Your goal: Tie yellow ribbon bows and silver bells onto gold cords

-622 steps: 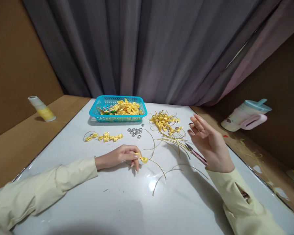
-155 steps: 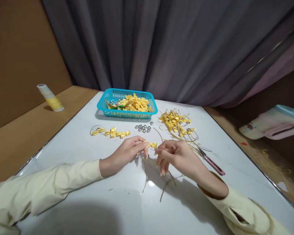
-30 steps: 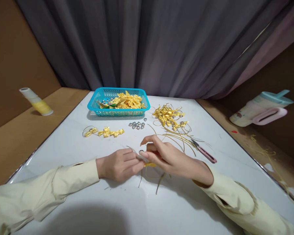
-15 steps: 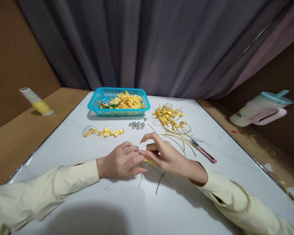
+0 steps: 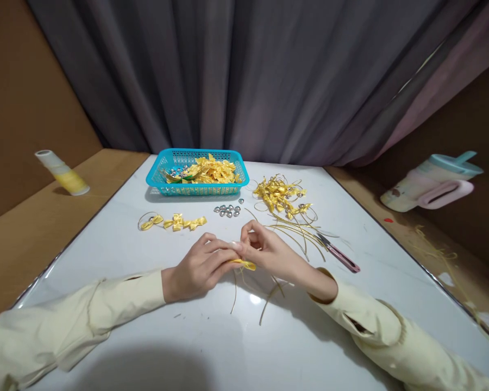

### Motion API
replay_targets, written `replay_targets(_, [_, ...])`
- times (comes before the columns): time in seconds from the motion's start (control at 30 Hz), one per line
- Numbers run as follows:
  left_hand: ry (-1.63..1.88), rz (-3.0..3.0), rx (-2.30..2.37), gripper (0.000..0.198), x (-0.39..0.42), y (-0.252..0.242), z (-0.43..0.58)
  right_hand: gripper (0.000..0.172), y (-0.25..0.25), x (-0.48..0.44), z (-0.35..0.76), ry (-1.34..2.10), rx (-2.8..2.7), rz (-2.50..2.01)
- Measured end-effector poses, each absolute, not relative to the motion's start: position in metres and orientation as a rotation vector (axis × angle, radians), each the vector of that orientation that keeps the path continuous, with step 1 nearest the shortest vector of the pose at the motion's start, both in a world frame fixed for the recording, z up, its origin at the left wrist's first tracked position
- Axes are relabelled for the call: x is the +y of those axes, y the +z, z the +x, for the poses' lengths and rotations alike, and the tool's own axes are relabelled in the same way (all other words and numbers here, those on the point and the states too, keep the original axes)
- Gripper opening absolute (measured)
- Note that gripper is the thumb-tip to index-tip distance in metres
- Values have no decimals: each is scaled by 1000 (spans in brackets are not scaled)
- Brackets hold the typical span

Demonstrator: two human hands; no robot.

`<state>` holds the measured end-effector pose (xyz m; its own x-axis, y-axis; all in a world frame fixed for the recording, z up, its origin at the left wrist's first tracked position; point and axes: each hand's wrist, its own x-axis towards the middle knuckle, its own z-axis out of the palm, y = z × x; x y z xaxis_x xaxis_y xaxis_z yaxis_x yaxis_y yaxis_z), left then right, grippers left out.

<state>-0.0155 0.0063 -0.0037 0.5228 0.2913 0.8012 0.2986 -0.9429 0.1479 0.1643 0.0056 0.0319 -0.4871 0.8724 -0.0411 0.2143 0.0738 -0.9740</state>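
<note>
At the middle of the white table, my left hand has its fingers closed on a yellow bow, which sticks out below the fingertips. My right hand meets it from the right, thumb and fingers pinched at the upper side of the bow; what lies between those fingertips is hidden. Thin gold cords hang or lie just below the hands. Several silver beads lie beyond them, with a row of yellow bows to the left.
A blue basket of yellow bows and silver beads stands at the back. Right of it lie a pile of corded bows, loose gold cords and a pink-handled cutter. A cone of yellow thread and a cup stand at the sides.
My left fingers have closed together around the bow, and more of it shows below them. My right index finger has curled in toward the thumb.
</note>
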Motion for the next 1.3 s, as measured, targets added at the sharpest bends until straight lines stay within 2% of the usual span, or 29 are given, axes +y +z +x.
replay_targets(0.13, [-1400,-2689,-553,7,6,-2,-17,48,33,8,167,1384,-1986,-1157])
replay_targets(0.23, [-1392,-2679,-548,6,7,-2,-17,51,32,8,166,1471,-1971,-1106])
replay_targets(0.53, [-1427,-2672,-543,7,6,-2,-16,54,29,8,165,1668,-1884,-1081])
replay_targets(0.9, [-1532,-2785,-463,5,0,-5,-14,54,27,3,164,1661,-1939,-922])
replay_targets(1.3, [-1568,-2858,-542,9,-1,-3,-14,55,26,3,159,1679,-1681,-1007])
